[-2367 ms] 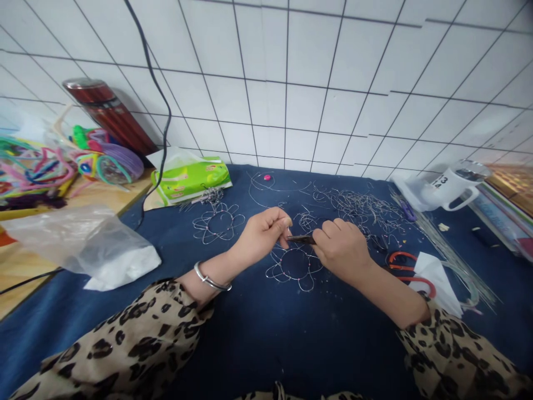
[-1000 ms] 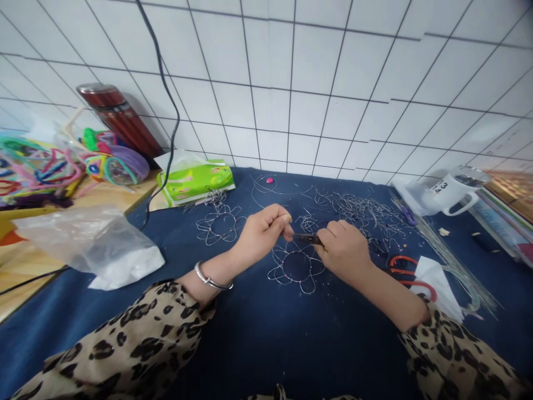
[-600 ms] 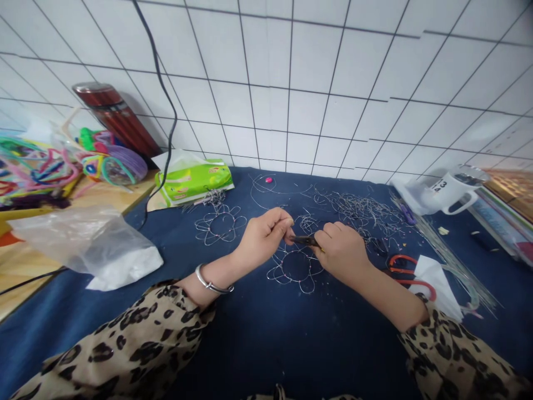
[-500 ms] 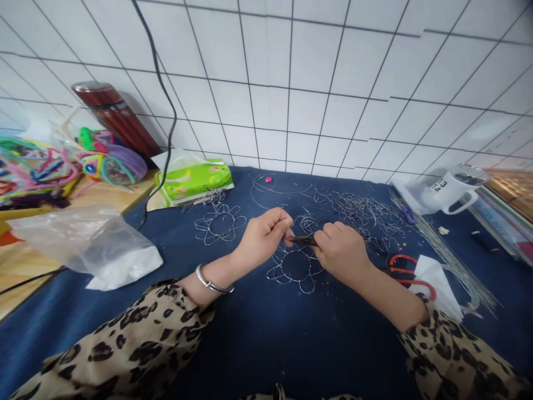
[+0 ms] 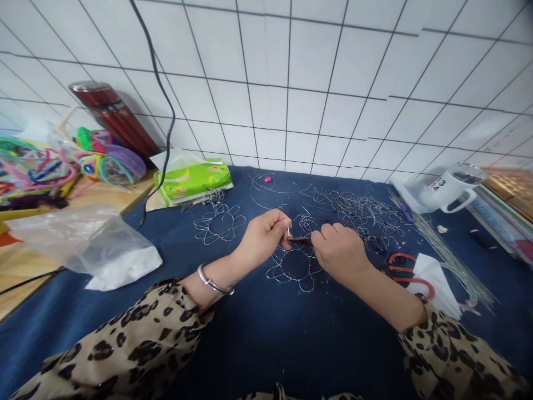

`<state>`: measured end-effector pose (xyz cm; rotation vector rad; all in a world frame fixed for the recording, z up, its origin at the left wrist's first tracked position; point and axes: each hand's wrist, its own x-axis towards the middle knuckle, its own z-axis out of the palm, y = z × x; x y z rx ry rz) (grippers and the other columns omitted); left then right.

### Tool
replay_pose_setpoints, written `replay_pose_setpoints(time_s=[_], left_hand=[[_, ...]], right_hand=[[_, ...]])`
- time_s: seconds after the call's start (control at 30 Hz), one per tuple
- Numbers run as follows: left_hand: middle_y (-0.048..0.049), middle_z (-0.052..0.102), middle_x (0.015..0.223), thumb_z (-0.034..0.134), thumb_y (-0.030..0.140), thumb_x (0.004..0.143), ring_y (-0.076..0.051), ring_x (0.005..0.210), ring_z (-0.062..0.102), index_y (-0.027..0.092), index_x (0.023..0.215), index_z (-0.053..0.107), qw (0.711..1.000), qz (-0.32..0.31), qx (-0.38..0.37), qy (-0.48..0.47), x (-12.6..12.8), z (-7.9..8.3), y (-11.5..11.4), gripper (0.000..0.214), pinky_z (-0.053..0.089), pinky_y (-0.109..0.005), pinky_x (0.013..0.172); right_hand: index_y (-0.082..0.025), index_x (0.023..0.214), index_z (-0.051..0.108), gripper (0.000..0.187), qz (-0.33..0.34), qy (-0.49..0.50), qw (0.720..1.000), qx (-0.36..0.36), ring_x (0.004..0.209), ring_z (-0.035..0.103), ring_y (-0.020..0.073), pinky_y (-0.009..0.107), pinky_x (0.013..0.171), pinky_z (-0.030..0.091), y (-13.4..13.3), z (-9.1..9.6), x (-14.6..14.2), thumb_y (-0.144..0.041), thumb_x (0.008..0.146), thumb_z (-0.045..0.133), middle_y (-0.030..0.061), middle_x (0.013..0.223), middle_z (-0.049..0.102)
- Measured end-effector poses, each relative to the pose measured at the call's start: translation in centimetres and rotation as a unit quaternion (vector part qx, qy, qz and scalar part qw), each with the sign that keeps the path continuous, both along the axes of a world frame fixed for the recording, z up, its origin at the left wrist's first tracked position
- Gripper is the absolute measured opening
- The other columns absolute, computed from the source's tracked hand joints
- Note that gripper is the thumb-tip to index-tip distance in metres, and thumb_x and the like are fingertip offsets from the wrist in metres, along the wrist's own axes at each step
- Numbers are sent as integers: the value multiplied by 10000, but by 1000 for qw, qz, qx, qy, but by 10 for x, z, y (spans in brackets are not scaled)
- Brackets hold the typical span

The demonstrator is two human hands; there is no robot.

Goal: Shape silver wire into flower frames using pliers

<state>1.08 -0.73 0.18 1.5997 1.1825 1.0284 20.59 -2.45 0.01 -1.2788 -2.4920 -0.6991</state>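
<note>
My left hand (image 5: 268, 236) is closed in a pinch on a short piece of thin wire (image 5: 288, 230), most of it hidden by the fingers. My right hand (image 5: 339, 250) is wrapped round dark pliers (image 5: 300, 241), whose jaws reach to the wire at my left fingertips. Below both hands a flower-shaped wire frame (image 5: 296, 279) with a round middle lies on the blue cloth (image 5: 270, 339). A second wire flower (image 5: 220, 240) rests to the left of my left hand.
Tangled wire scraps (image 5: 358, 208) lie behind my right hand. Red-handled scissors (image 5: 416, 283), straight wires (image 5: 453, 255) and a white mug (image 5: 447, 189) are on the right. A green tissue pack (image 5: 194, 180), plastic bag (image 5: 112, 250) and red thermos (image 5: 114, 116) stand left.
The plier jaws have shifted slightly left against my left fingertips, and a bit of wire now shows above them. My left hand keeps its pinch.
</note>
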Motion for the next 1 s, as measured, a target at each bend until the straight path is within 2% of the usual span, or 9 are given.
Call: replay_pose_setpoints(time_s=[0.27,0.4,0.63,0.8,1.0], left_hand=[[21,591,619,451,263,858,-100,498,622,171,758,508,999,3,-36,-27,1,-6,2,147,477,-216,527],[16,599,606,457,256,856,-100,495,613,169,758,515,999,-2,-30,-30,1,-7,2,143,475,-217,522],[4,615,632,463,244,864,-100,532,603,165,782,520,996,-2,-7,-86,-4,-1,9,127,477,-234,555],[-9,624,646,454,234,877,-95,568,591,157,757,516,989,-41,-29,-137,-3,2,8,156,440,-239,600],[-2,591,679,492,217,853,-78,584,534,151,711,546,983,-50,-52,-166,-1,-2,8,166,393,-226,596]], right_hand=[[-188,690,500,176,4,-2,1000,9,635,305,159,326,568,147,3,-3,1,-150,846,428,24,640,461],[-189,687,496,176,13,-1,1000,12,638,307,159,327,569,147,3,-3,2,-155,848,431,23,639,463],[-191,656,485,183,113,7,994,7,635,300,156,324,574,160,-6,-4,-5,-160,834,457,13,618,448],[-177,670,511,197,25,22,999,34,680,322,164,322,599,191,2,5,3,-254,845,465,38,665,471],[-180,703,522,185,18,-5,999,46,693,320,167,335,621,201,7,4,8,-261,856,457,35,683,470]])
